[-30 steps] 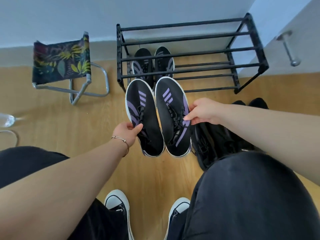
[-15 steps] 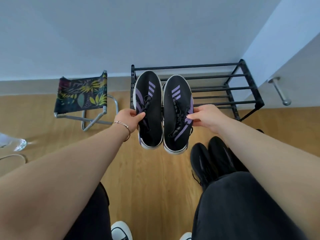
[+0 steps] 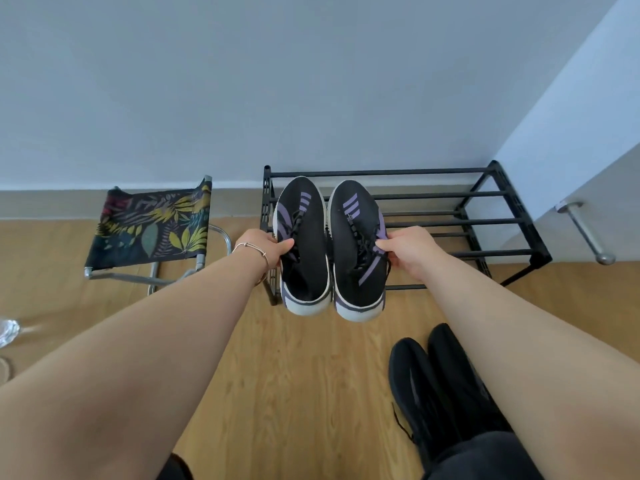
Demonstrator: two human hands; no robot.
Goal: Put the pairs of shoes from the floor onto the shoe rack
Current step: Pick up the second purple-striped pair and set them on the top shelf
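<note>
Shoes are hanging side by side over the left end of the rack (image 3: 450,195), toes pointing at the wall. The left hand (image 3: 261,249) is gripping the left shoe (image 3: 303,244) at its outer edge, fingers clenched on it with the thumb lying across the laces. The right hand (image 3: 410,252) is gripping the right shoe (image 3: 356,247) the same way, fingers closed on its outer edge near the laces. Both shoes are black with purple stripes and white soles, nearly touching each other, their heels jutting out past the rack's front bar. Whether the soles are resting on the top bars or hovering just above them is not clear. A second, all-black pair (image 3: 440,386) is sitting on the floor (image 3: 294,393) in front of the rack, partly hidden by the right forearm. A folding stool (image 3: 152,226) with a leaf-print seat is standing to the left of the rack, against the wall.
</note>
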